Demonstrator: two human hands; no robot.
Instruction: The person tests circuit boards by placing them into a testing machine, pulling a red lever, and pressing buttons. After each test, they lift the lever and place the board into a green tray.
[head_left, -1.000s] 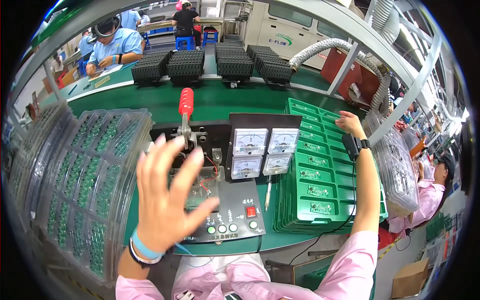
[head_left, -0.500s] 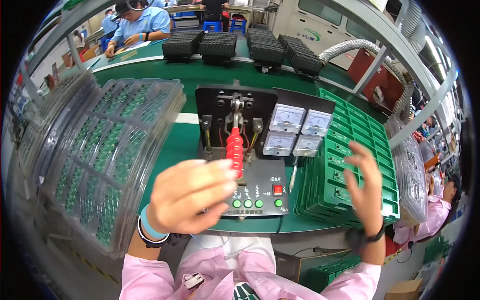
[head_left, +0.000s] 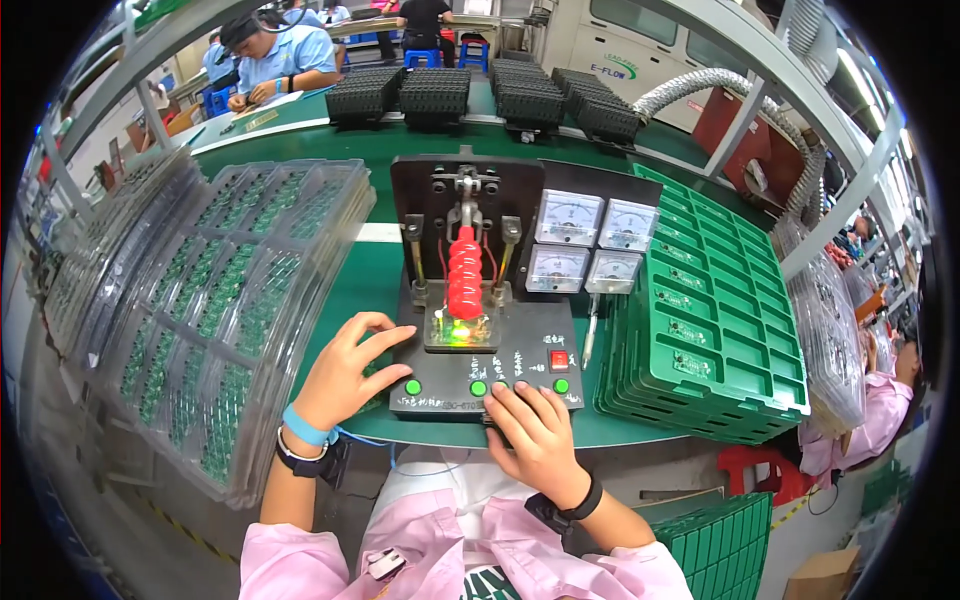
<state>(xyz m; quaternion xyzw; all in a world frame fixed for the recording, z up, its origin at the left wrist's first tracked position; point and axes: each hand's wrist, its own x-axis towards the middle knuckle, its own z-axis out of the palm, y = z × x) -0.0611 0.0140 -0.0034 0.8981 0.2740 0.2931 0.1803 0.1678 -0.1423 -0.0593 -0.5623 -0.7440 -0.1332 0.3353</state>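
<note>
A black test fixture [head_left: 420,372] stands on the green bench in front of me. Its toggle clamp has a red ribbed handle [head_left: 465,272] pointing down toward me. Below the handle, green and yellowish light glows at a clear-edged plate [head_left: 462,333]. My left hand [head_left: 345,372] is at the fixture's left edge, thumb and fingers apart, near the leftmost green button [head_left: 413,387]. My right hand [head_left: 535,435] lies palm down at the front, its outstretched fingertips at the middle green buttons [head_left: 479,389], partly covering them. Neither hand grips anything.
Clear trays of green circuit boards [head_left: 215,300] are stacked at left. Green compartment trays [head_left: 700,300], some slots with boards, stand at right. Several dial meters [head_left: 570,218] and a screwdriver-like tool [head_left: 591,330] adjoin the fixture. Black racks [head_left: 435,95] line the back; a co-worker [head_left: 285,60] sits beyond.
My left hand has left the red handle for the fixture's left edge. My right hand has come from the green trays to the buttons. Light now shows under the clamp.
</note>
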